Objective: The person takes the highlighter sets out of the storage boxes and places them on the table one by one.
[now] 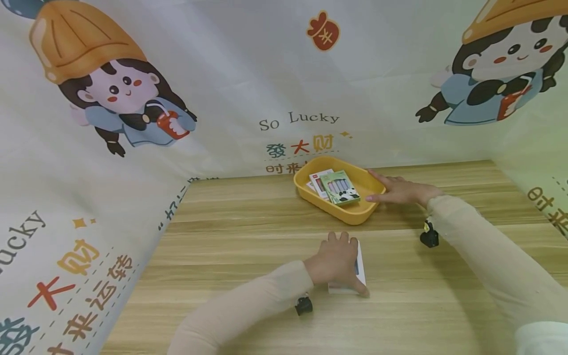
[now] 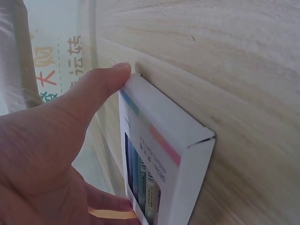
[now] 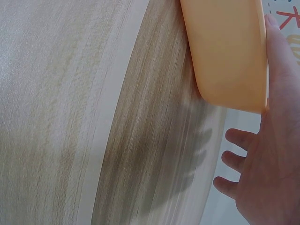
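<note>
White highlighter box (image 2: 157, 150) gripped between thumb and fingers of your left hand (image 1: 333, 264). Your right hand (image 1: 401, 191), fingers apart, touches yellow tray (image 1: 355, 217) holding green box (image 1: 340, 188).

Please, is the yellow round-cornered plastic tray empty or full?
Partly filled: the yellow round-cornered plastic tray holds a flat green panda-printed box overlapping a white rectangular pack, with bare bottom showing beside.

The yellow tray (image 1: 364, 217) looks like smooth, faintly glossy plastic; the white box (image 2: 164, 136), smooth card. The worktop (image 1: 248, 227) shows wood grain; the sleeves (image 1: 253, 301) are matt cloth.
</note>
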The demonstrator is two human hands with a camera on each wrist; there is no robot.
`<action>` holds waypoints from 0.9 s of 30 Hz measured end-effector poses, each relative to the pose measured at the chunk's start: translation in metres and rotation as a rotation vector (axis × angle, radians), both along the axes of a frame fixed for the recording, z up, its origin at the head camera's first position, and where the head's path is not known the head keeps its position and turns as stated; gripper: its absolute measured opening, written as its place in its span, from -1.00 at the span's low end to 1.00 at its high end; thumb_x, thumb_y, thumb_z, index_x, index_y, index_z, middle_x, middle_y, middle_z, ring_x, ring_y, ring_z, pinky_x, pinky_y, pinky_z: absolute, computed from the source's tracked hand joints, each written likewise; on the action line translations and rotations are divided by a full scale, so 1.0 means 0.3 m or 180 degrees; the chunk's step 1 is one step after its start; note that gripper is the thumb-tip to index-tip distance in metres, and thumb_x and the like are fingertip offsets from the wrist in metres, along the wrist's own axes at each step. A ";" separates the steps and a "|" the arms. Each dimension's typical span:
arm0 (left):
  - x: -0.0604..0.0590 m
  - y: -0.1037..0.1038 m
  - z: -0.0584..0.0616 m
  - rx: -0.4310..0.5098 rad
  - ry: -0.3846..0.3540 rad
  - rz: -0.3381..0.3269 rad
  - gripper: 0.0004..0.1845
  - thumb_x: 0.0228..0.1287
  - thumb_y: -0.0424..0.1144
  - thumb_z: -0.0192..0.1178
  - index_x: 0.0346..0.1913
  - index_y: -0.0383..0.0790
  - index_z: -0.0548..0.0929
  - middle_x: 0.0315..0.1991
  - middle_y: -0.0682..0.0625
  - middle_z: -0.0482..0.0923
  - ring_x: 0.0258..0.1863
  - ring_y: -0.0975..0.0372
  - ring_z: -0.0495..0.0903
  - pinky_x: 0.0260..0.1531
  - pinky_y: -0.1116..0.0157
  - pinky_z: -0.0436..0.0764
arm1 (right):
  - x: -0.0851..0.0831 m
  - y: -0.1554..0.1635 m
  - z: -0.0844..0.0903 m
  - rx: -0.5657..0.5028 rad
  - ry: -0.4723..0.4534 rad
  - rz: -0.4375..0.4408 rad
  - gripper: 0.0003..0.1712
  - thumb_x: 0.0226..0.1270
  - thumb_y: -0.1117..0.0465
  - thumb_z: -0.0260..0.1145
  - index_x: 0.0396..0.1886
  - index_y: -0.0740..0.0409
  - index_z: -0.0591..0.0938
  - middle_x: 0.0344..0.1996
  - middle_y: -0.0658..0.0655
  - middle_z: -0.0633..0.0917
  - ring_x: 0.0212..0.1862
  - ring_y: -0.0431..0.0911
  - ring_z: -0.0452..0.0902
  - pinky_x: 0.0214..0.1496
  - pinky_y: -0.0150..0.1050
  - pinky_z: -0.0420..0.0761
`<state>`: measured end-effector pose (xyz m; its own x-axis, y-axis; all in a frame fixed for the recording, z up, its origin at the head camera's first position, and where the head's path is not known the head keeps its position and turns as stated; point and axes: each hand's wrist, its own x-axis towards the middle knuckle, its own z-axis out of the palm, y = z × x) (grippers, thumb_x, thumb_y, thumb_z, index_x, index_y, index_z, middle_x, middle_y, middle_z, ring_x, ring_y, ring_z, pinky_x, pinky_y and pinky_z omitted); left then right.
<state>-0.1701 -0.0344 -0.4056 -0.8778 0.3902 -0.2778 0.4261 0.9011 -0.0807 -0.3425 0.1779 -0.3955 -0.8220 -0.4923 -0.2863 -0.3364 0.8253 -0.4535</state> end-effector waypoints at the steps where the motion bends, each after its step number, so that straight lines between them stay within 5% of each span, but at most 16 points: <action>1: 0.001 0.001 0.001 -0.0008 -0.0009 0.0007 0.15 -0.37 0.58 0.38 0.27 -0.13 0.44 0.03 -0.01 0.46 -0.04 0.14 0.42 -0.17 0.27 0.55 | 0.001 0.000 0.001 0.0003 0.0003 0.0002 0.15 0.31 -0.47 0.06 0.61 -0.15 -0.31 0.59 0.35 -0.10 0.52 0.50 -0.21 0.42 0.55 -0.11; 27: 0.010 -0.003 -0.016 -0.0109 0.0066 0.0063 0.31 -0.39 0.64 0.32 0.43 -0.11 0.29 0.23 -0.04 0.41 0.18 0.07 0.41 0.12 0.13 0.55 | 0.011 -0.006 0.013 0.0069 -0.0007 -0.0005 0.14 0.32 -0.47 0.04 0.60 -0.19 -0.35 0.58 0.37 -0.10 0.51 0.53 -0.21 0.40 0.57 -0.09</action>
<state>-0.1671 -0.0352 -0.4105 -0.8910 0.3632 -0.2725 0.4061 0.9059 -0.1203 -0.3391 0.1760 -0.3915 -0.8221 -0.4848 -0.2986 -0.3342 0.8355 -0.4362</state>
